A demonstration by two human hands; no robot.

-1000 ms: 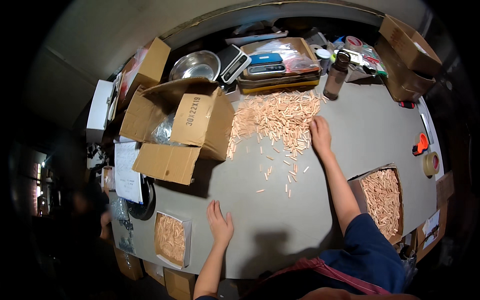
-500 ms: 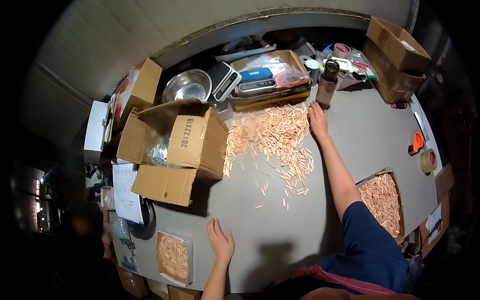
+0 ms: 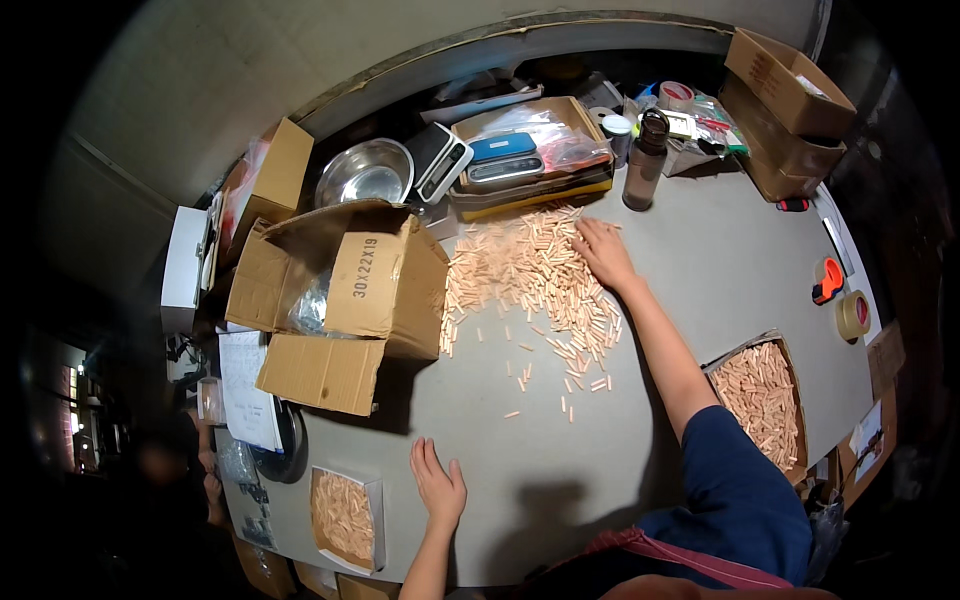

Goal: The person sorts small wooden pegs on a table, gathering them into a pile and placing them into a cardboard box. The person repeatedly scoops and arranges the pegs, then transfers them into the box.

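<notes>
A heap of short, light wooden dowels (image 3: 540,265) spreads over the grey tabletop (image 3: 480,440), with several loose ones scattered at its near end. My right hand (image 3: 603,252) lies at the heap's right edge, fingers stretched out and touching the dowels. My left hand (image 3: 438,485) rests open on the bare tabletop at the front, fingers stretched and holding nothing. To its left stands a small shallow carton (image 3: 378,520) filled with dowels. Another shallow box (image 3: 715,362) full of dowels sits by my right upper arm.
An opened cardboard box (image 3: 372,280) stands left of the heap. Behind are a metal bowl (image 3: 365,172), a scale (image 3: 443,165) and a low carton (image 3: 560,200) with bags. A dark bottle (image 3: 645,165) stands behind my right hand. Tape rolls (image 3: 853,315) lie at right.
My right hand has moved left, away from the bottle and onto the heap's edge, pushing in some dowels there. My left hand stays in place.
</notes>
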